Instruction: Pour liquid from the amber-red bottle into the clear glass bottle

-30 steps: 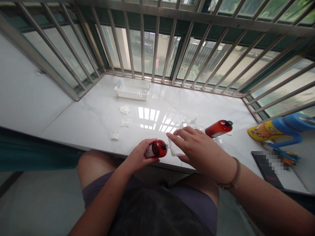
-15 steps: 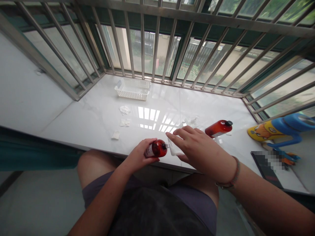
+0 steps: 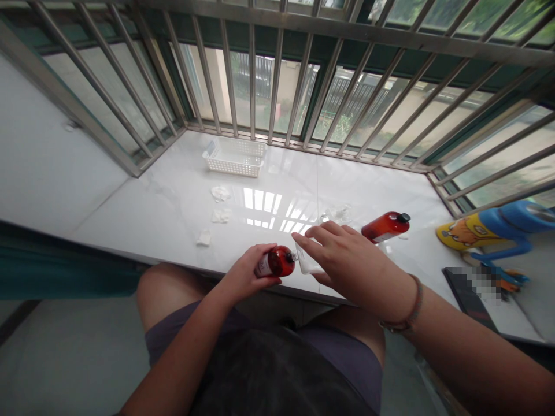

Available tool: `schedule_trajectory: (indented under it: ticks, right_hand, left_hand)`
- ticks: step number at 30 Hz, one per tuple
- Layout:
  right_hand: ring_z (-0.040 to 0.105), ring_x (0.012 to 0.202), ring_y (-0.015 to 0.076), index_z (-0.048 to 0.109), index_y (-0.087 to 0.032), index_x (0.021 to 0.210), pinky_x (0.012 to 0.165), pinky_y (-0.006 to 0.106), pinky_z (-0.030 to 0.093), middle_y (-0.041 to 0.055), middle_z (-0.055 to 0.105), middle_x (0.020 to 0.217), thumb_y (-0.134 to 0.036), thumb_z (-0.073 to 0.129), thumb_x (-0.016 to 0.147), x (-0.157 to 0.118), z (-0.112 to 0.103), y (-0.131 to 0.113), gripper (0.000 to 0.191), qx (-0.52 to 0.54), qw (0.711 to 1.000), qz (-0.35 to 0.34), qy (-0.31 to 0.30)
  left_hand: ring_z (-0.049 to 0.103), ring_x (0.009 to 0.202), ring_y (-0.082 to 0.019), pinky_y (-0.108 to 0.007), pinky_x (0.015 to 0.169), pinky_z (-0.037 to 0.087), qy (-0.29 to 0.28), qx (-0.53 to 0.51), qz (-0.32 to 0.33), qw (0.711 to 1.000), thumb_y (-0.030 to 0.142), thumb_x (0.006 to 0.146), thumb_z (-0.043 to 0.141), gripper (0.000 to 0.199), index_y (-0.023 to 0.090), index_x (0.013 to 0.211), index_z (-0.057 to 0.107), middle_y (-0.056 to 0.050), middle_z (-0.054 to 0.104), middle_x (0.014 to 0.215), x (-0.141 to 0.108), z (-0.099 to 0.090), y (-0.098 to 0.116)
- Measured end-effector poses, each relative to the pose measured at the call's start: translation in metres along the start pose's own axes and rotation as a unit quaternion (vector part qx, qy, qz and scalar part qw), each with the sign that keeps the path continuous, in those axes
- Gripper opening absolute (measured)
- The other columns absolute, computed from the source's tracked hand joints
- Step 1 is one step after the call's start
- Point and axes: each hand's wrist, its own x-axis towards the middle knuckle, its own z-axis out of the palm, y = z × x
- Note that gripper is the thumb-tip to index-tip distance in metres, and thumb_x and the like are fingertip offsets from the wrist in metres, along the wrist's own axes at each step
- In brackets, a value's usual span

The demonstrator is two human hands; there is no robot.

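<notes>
My left hand [image 3: 249, 271] is wrapped round a red-brown bottle [image 3: 278, 263] with a dark neck, tilted with its mouth to the right. Its pale label shows beside my fingers. In my right hand [image 3: 338, 257] is a small clear bottle [image 3: 307, 260], held on its side between thumb and fingers. The mouths of the two bottles meet or nearly meet; whether they touch I cannot tell. My palm hides the far end of the clear bottle. A second red-brown bottle [image 3: 384, 227] with a black cap is just beyond my right hand.
On the white counter [image 3: 165, 214] stands a white perforated basket [image 3: 234, 162] near the window bars. Several crumpled white tissues [image 3: 220, 216] lie in a column at left. Clear plastic [image 3: 336, 214] lies beyond my right hand. At right are a yellow-and-blue tumbler [image 3: 477, 228] and a dark flat object [image 3: 466, 294].
</notes>
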Motion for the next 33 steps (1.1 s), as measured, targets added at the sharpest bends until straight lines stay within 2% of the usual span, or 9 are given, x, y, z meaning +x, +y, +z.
schedule_trajectory:
  ticks: [11, 19, 22, 25, 28, 30, 33]
  right_hand:
    - [0.066, 0.118, 0.0361, 0.056, -0.020, 0.153, 0.094, 0.049, 0.060, 0.0145, 0.073, 0.131, -0.022, 0.093, 0.081, -0.002, 0.003, 0.001, 0.081, 0.024, 1.000, 0.007, 0.002]
    - [0.067, 0.121, 0.0375, 0.044, -0.022, 0.160, 0.100, 0.056, 0.060, 0.0150, 0.072, 0.135, -0.025, 0.086, 0.088, -0.019, 0.032, 0.007, 0.084, 0.130, 0.988, 0.043, 0.075]
    - [0.068, 0.125, 0.0374, 0.047, -0.021, 0.153, 0.106, 0.057, 0.059, 0.0159, 0.071, 0.135, -0.026, 0.086, 0.088, -0.028, 0.045, 0.007, 0.076, 0.196, 0.971, 0.073, 0.116]
    - [0.067, 0.128, 0.0365, 0.054, -0.023, 0.142, 0.108, 0.057, 0.059, 0.0150, 0.070, 0.134, -0.031, 0.085, 0.089, -0.039, 0.058, 0.007, 0.062, 0.257, 0.949, 0.118, 0.137]
    - [0.069, 0.127, 0.0347, 0.055, -0.027, 0.143, 0.107, 0.056, 0.060, 0.0134, 0.068, 0.138, -0.041, 0.087, 0.087, -0.050, 0.073, 0.008, 0.066, 0.346, 0.912, 0.169, 0.140]
    - [0.069, 0.128, 0.0336, 0.054, -0.029, 0.144, 0.110, 0.056, 0.059, 0.0129, 0.068, 0.140, -0.045, 0.088, 0.086, -0.058, 0.084, 0.009, 0.069, 0.430, 0.869, 0.186, 0.158]
    - [0.068, 0.134, 0.0328, 0.053, -0.031, 0.146, 0.114, 0.054, 0.057, 0.0132, 0.069, 0.142, -0.043, 0.088, 0.088, -0.069, 0.097, 0.011, 0.069, 0.552, 0.787, 0.199, 0.192]
  left_hand:
    - [0.061, 0.139, -0.032, -0.053, 0.120, 0.049, 0.001, -0.008, -0.003, 1.000, 0.027, 0.083, 0.092, 0.080, 0.032, 0.152, 0.053, -0.010, 0.062, 0.153, 0.000, -0.001, 0.000]
    - [0.062, 0.140, -0.033, -0.051, 0.120, 0.050, 0.006, -0.011, -0.007, 1.000, 0.027, 0.080, 0.093, 0.081, 0.031, 0.151, 0.055, -0.010, 0.064, 0.152, 0.000, -0.003, 0.004]
    - [0.064, 0.138, -0.032, -0.050, 0.119, 0.051, 0.011, -0.012, -0.011, 1.000, 0.028, 0.080, 0.094, 0.078, 0.029, 0.149, 0.057, -0.011, 0.065, 0.150, 0.001, -0.003, 0.007]
    - [0.065, 0.137, -0.032, -0.049, 0.118, 0.052, 0.014, -0.017, -0.019, 1.000, 0.030, 0.079, 0.095, 0.078, 0.028, 0.147, 0.058, -0.010, 0.067, 0.148, 0.001, -0.001, 0.009]
    - [0.066, 0.136, -0.031, -0.048, 0.118, 0.052, 0.015, -0.019, -0.026, 0.999, 0.030, 0.077, 0.096, 0.079, 0.028, 0.147, 0.058, -0.010, 0.068, 0.147, 0.000, 0.002, 0.013]
    - [0.066, 0.136, -0.032, -0.047, 0.119, 0.052, 0.016, -0.022, -0.029, 0.999, 0.030, 0.075, 0.098, 0.080, 0.028, 0.146, 0.059, -0.009, 0.069, 0.147, 0.000, 0.003, 0.018]
    - [0.067, 0.136, -0.033, -0.048, 0.118, 0.053, 0.014, -0.030, -0.033, 0.999, 0.033, 0.074, 0.099, 0.080, 0.028, 0.145, 0.060, -0.010, 0.070, 0.146, -0.001, 0.003, 0.027]
